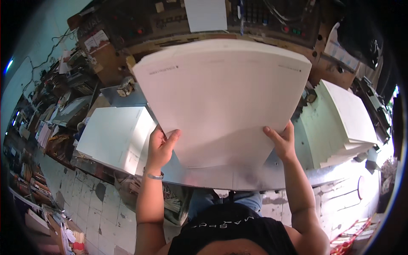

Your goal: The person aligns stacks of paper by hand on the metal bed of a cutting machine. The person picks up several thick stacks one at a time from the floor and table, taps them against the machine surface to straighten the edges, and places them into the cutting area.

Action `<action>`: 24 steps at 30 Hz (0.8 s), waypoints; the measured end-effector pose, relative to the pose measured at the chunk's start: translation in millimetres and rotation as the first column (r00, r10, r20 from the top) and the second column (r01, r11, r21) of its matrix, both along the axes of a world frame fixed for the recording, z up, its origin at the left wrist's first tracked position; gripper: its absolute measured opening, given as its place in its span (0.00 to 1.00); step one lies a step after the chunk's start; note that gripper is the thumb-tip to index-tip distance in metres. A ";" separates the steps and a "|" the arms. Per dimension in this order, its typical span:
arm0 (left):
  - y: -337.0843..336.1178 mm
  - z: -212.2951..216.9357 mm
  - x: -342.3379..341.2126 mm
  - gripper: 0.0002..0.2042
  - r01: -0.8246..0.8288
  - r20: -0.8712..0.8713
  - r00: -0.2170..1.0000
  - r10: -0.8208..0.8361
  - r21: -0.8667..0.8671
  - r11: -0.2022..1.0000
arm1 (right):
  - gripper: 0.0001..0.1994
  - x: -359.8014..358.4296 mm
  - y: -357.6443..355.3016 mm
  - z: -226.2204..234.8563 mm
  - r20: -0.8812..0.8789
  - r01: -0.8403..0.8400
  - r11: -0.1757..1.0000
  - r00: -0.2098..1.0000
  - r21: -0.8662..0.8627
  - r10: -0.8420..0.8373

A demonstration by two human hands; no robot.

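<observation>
Both of my hands hold a thick stack of large white paper sheets [221, 93], lifted and tilted over a metal machine table [255, 178]. My left hand [160, 146] grips the stack's near left edge, thumb on top, a metal bangle on the wrist. My right hand [281, 138] grips the near right edge, thumb over the top sheet. The stack's far edge fans out toward the machine's control panel [272, 19] and hides most of the table beneath it.
Another white paper pile [114, 136] lies to the left on the table. A taller, uneven pile of sheets [340, 123] stands at the right. Cluttered shelves with books and papers [38, 127] run along the left. Tiled floor [93, 208] lies below.
</observation>
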State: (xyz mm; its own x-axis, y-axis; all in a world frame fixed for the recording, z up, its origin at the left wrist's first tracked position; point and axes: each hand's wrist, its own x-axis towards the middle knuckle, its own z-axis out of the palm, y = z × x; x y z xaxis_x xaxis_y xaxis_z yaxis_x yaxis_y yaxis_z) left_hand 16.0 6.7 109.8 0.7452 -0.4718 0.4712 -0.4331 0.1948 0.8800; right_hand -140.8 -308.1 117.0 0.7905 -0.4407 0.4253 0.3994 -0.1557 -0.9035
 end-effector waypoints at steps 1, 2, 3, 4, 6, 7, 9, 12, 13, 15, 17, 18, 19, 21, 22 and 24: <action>-1.2 0.0 5.1 0.17 -0.003 0.022 1.000 0.004 -0.023 1.000 | 0.21 3.0 -2.4 -0.5 0.020 -0.027 1.000 0.999 -0.008 0.027; -2.0 0.6 9.2 0.18 0.029 0.013 1.000 -0.028 -0.069 0.997 | 0.24 5.1 -4.0 -1.0 0.041 -0.083 0.996 0.996 0.042 0.081; -3.8 0.9 11.7 0.19 0.062 0.006 0.998 -0.062 -0.115 0.991 | 0.27 5.8 -4.2 -2.0 0.072 -0.115 0.989 0.992 0.097 0.108; -3.9 0.7 11.4 0.21 0.068 0.048 0.997 -0.068 0.003 0.998 | 0.31 4.9 -2.6 -3.7 -0.019 -0.116 0.990 0.993 0.084 0.118; -7.1 -5.1 2.4 0.21 0.072 -0.045 0.996 -0.075 -0.060 0.996 | 0.28 -2.3 6.0 -9.7 0.048 -0.123 0.991 0.992 0.054 0.120; -10.0 -9.5 -3.7 0.22 0.050 -0.149 0.987 -0.064 -0.094 0.994 | 0.25 -7.2 10.7 -12.5 0.097 -0.065 0.996 0.994 0.054 0.059; -14.3 -15.9 -12.0 0.19 -0.006 -0.053 0.999 0.000 -0.115 0.993 | 0.20 -17.2 18.8 -16.2 0.089 -0.098 0.993 0.992 0.060 0.093; -14.6 -17.2 -15.7 0.17 -0.054 0.002 0.999 0.054 -0.105 0.993 | 0.13 -23.6 21.1 -12.9 0.064 -0.090 0.994 0.994 0.065 0.085; -13.4 -15.2 -15.2 0.17 -0.053 -0.026 0.998 0.051 -0.073 0.996 | 0.10 -24.1 20.1 -10.1 0.059 -0.072 0.996 0.996 0.058 0.068; -10.7 -9.7 -14.1 0.17 -0.049 -0.028 0.999 0.046 -0.096 0.994 | 0.10 -23.2 17.1 -3.5 0.066 -0.069 0.997 0.996 0.038 0.066; -8.5 -5.6 -16.4 0.17 -0.046 -0.045 0.998 0.042 -0.100 0.994 | 0.10 -22.1 17.7 0.9 0.058 -0.069 0.997 0.996 0.023 0.068; -7.8 -5.0 -18.9 0.17 -0.035 -0.124 0.992 0.017 -0.149 0.988 | 0.10 -21.8 19.7 1.4 0.026 -0.082 0.993 0.996 0.089 0.080; -7.9 -5.5 -21.2 0.17 -0.028 -0.199 0.980 -0.012 -0.199 0.980 | 0.10 -21.4 22.2 1.4 0.009 -0.074 0.985 0.997 0.158 0.074; -9.7 -9.5 -25.3 0.18 -0.060 -0.176 0.984 0.021 -0.220 0.974 | 0.10 -20.5 29.5 -1.4 0.038 -0.060 0.987 0.998 0.152 0.055; -10.4 -12.1 -25.0 0.19 -0.093 -0.157 0.986 0.056 -0.238 0.967 | 0.11 -19.7 31.8 -2.7 0.068 -0.037 0.989 0.997 0.145 0.027; -10.2 -17.7 -21.6 0.19 -0.089 -0.228 0.973 0.030 -0.251 0.964 | 0.12 -19.2 33.9 -4.6 0.088 -0.046 0.989 0.996 0.139 0.034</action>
State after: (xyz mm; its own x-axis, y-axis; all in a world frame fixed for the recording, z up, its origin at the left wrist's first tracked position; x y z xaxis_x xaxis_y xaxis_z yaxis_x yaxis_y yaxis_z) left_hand -5.6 -3.5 92.0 0.8670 -0.3076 0.3920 -0.2522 0.4076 0.8776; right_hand -160.0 -274.2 112.5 0.7724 -0.4695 0.4278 0.4791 -0.0116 -0.8777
